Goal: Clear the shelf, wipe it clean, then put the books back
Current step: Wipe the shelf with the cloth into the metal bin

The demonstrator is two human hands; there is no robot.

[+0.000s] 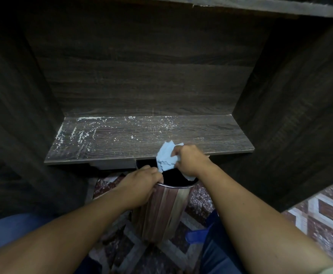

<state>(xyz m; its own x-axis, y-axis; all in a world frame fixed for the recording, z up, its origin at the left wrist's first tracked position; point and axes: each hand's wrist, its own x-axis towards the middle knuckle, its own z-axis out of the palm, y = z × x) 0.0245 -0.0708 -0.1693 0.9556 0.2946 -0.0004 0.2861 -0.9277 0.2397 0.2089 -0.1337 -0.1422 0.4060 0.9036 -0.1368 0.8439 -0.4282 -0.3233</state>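
Faces a dark wood-grain shelf board (pixel 142 139), strewn with white specks (pixel 78 133) thickest toward its left end and along the back edge; holds a crumpled pale paper wipe (pixel 166 159) in the right hand (pixel 191 161), fingers curled tight round it, just at the board's front edge and over the open mouth of a bin (pixel 161 210); swallows part of the paper wipe in that fist, with one corner poking out below the wrist; grips the bin's metal rim with the left hand (pixel 140 184), fingers hooked over the near-left edge, fingertips lost in the dark opening; shows nothing of the bin's inside, only black; tucks the bin's far rim under the shelf board, out of sight; loses the side walls to shadow and the upper board to the top of the frame; cuts off blue-clad legs (pixel 9 226) at the lower edges, above a patterned tile floor (pixel 319 210).
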